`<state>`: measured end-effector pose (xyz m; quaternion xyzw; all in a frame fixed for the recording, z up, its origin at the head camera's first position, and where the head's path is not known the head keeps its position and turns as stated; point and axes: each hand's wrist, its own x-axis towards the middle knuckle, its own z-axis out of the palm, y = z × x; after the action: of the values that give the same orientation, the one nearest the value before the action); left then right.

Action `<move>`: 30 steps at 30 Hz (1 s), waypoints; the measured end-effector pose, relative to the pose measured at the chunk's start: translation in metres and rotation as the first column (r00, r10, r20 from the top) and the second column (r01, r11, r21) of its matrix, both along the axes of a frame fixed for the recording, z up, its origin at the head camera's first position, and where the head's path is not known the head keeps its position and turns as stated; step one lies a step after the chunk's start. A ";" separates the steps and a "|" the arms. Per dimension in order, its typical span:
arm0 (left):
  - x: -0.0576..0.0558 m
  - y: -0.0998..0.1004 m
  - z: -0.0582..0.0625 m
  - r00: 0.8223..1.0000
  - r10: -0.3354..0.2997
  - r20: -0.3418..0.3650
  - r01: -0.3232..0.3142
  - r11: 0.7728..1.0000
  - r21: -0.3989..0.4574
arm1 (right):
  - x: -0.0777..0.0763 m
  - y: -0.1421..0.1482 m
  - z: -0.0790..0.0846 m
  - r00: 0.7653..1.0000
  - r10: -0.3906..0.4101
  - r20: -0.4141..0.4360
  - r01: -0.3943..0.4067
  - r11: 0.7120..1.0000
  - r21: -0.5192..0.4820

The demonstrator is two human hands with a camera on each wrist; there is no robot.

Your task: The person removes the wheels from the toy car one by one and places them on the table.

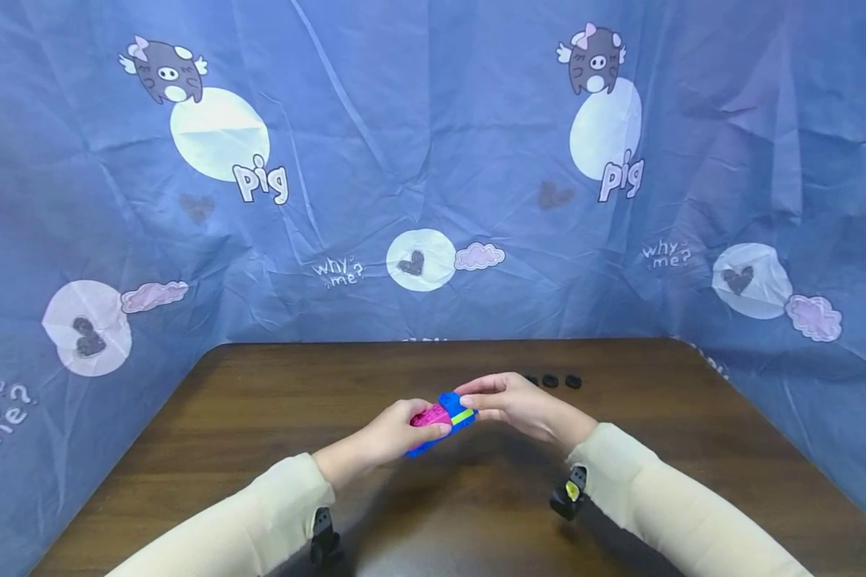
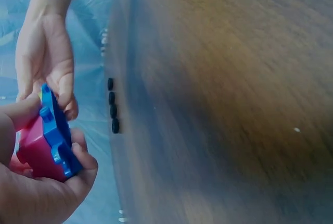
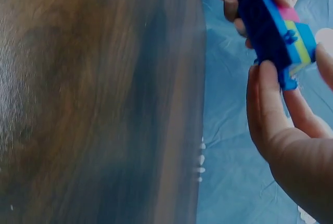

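A toy truck body (image 1: 430,416), with a long blue base, a pink block, a yellow strip and a blue end piece, is held up above the table. My left hand (image 1: 391,433) grips it around the pink part; in the left wrist view the thumb lies on one side and fingers curl under the blue base (image 2: 58,135). My right hand (image 1: 523,407) pinches the blue end. The right wrist view puts its thumb against the blue end piece (image 3: 307,39) and other fingers at the base's underside. Small pegs stick out along the base.
Several small black wheels (image 1: 551,381) lie in a row near the back of the brown wooden table (image 1: 274,401), beyond my right hand. A blue printed cloth (image 1: 433,160) hangs behind and at both sides of the table. Each sleeve carries a black wrist camera (image 1: 568,497).
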<state>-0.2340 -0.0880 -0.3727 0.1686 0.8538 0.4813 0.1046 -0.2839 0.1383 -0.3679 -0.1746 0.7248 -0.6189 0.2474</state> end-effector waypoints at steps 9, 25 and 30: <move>-0.005 0.001 -0.002 0.999 0.018 0.035 -0.020 0.998 0.060 | 0.003 0.010 -0.005 0.999 0.023 -0.046 -0.023 1.000 0.001; -0.028 -0.008 -0.007 0.995 0.069 0.074 -0.088 0.950 0.299 | -0.005 0.022 0.001 0.985 -0.120 -0.128 0.120 0.993 -0.006; -0.041 -0.012 -0.009 0.994 0.098 0.043 -0.107 0.949 0.296 | -0.015 0.016 0.001 0.972 -0.145 -0.182 0.152 0.988 0.022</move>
<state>-0.2754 -0.1005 -0.3814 0.1310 0.7774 0.6118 0.0648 -0.2984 0.1543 -0.3671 -0.1708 0.7661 -0.6043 0.1370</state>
